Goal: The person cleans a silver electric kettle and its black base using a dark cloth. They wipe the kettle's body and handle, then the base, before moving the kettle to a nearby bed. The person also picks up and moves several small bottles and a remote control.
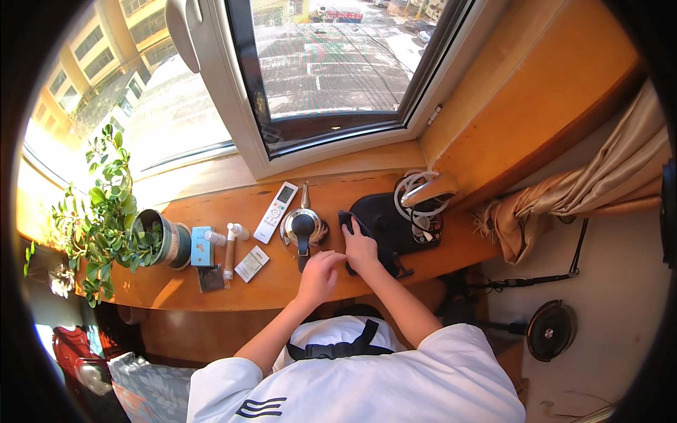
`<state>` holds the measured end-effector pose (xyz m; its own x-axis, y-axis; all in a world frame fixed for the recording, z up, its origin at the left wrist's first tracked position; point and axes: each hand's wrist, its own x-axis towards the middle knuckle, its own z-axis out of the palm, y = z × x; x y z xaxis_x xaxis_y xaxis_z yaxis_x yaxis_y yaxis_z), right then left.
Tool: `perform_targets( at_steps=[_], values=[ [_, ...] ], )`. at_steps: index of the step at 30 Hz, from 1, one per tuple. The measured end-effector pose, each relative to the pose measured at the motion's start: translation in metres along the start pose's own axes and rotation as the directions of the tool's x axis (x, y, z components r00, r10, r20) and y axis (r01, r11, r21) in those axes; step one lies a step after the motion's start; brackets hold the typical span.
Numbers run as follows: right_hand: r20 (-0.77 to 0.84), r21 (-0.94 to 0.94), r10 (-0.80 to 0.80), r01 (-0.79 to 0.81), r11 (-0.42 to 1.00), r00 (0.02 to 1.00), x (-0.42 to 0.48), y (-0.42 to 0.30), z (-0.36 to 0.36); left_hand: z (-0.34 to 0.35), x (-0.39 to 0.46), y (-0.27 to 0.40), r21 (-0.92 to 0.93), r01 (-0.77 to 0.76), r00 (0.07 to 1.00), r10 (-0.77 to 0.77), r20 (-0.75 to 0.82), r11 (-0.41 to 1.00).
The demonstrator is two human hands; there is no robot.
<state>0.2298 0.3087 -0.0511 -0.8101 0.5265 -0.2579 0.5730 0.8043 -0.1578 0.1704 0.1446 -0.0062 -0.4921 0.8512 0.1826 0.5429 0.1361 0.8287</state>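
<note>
My right hand [360, 247] is closed on a black cloth-like item [349, 218] at the near left edge of a black bag [376, 207]. Just to its left is my left hand [320, 274], fingers bent and the index finger stretched towards my right wrist; whether it holds anything is not plain. Directly beyond my left hand stands a shiny metal kettle [303, 226] with a black lid and handle. A white remote control [275, 212] lies left of the kettle, and a white box [252, 264] with writing lies nearer to me.
On the wooden sill [174, 288] at left are a potted plant [153, 238], a blue box [202, 246], small white bottles [239, 231] and a brown tube [229, 256]. A coiled white cable [412, 198] lies on the bag. The window frame [338, 143] rises behind; a curtain [582, 180] hangs right.
</note>
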Motion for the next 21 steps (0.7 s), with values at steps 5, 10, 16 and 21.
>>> perform_targets(
  at_steps=[5, 10, 16, 21],
  values=[
    [-0.065, 0.086, -0.028, 0.034, 0.996, 0.997, -0.072, 0.021, 0.007, -0.016, -0.067, -0.019, -0.157, 0.183, 0.982, -0.188, -0.017, 0.971],
    [-0.044, 0.006, -0.04, 0.04, 0.999, 0.998, -0.073, 0.016, 0.0, -0.027, -0.096, -0.003, -0.202, 0.314, 0.943, -0.329, -0.044, 0.928],
    [-0.021, -0.027, 0.137, -0.138, 0.99, 0.99, 0.02, -0.026, 0.007, -0.019, -0.05, 0.022, -0.11, 0.071, 0.997, -0.066, 0.048, 0.991],
    [-0.063, 0.059, 0.099, -0.096, 0.994, 0.993, 0.005, -0.015, 0.008, -0.036, -0.045, 0.029, 0.042, 0.016, 0.992, -0.021, 0.121, 0.999]
  ],
)
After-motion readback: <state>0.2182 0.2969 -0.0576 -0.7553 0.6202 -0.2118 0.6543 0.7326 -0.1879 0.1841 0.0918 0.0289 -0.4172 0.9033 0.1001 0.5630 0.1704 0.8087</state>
